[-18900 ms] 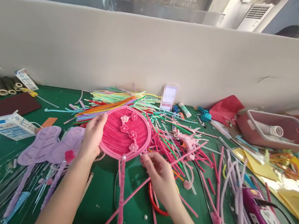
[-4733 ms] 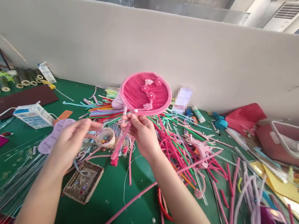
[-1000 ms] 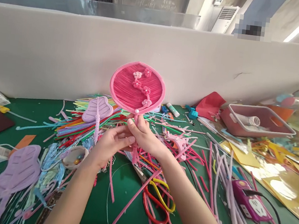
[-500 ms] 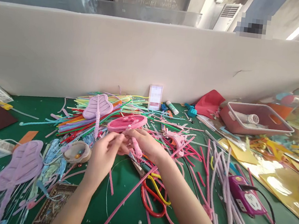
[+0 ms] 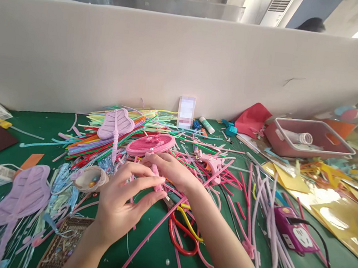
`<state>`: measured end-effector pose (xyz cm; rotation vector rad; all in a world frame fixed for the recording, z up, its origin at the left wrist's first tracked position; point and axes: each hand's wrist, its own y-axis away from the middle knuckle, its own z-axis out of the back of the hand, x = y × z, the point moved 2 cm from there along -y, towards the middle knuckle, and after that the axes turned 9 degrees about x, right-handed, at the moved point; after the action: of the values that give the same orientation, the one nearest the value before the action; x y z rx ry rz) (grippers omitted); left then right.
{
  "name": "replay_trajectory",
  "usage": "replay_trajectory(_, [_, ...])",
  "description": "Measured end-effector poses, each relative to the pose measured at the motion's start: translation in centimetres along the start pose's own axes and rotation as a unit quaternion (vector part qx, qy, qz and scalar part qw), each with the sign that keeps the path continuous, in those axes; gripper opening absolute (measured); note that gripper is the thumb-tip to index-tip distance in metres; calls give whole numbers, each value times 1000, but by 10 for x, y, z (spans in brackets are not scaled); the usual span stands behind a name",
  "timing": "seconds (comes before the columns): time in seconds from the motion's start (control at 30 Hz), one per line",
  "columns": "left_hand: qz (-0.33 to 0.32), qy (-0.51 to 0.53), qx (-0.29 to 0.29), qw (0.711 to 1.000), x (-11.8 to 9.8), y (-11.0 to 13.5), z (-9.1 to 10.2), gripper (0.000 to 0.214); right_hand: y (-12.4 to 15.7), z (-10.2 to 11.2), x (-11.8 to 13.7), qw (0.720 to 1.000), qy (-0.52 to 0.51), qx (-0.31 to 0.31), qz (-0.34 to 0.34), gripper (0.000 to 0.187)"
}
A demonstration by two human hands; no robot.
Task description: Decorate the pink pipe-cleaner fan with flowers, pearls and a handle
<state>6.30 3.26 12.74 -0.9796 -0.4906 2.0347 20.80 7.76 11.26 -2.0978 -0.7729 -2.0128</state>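
A round pink fan [image 5: 150, 144] made of pipe cleaners, with small pink flowers on its face, lies almost flat on a heap of coloured pipe cleaners [image 5: 109, 140]. My right hand [image 5: 171, 172] is closed round the fan's pink handle just below the disc. My left hand [image 5: 123, 199] is curled beside it, thumb and forefinger pinching the lower end of the handle. Both forearms reach in from the bottom edge over the green table [image 5: 150, 261].
Two lilac wing-shaped fans [image 5: 116, 124] [image 5: 25, 191], a small bowl of beads [image 5: 91, 178], red-and-yellow scissors [image 5: 184, 234] and a bead box [image 5: 63, 243] surround my hands. Right: purple power strip [image 5: 294, 233], pink tray [image 5: 308, 141], yellow sheets. A white partition stands behind.
The fan was held upright in front of the partition a second ago; it has been lowered and tipped flat onto the pipe cleaners. My left hand has slid down towards the handle's end.
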Motion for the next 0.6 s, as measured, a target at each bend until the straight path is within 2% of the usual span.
replay_trajectory(0.23, [28, 13, -6, 999, 8, 5, 2, 28, -11, -2, -9, 999, 7, 30, 22, 43])
replay_trajectory(0.37, [105, 12, -7, 994, 13, 21, 8, 27, 4, 6, -11, 997, 67, 35, 28, 49])
replay_trajectory(0.47, [223, 112, -36, 968, 11, 38, 9, 16, 30, 24, -14, 979, 198, -42, 5, 47])
replay_trajectory(0.6, [352, 221, -108, 903, 2, 51, 7, 11, 68, 51, -24, 950, 259, -157, -68, 42])
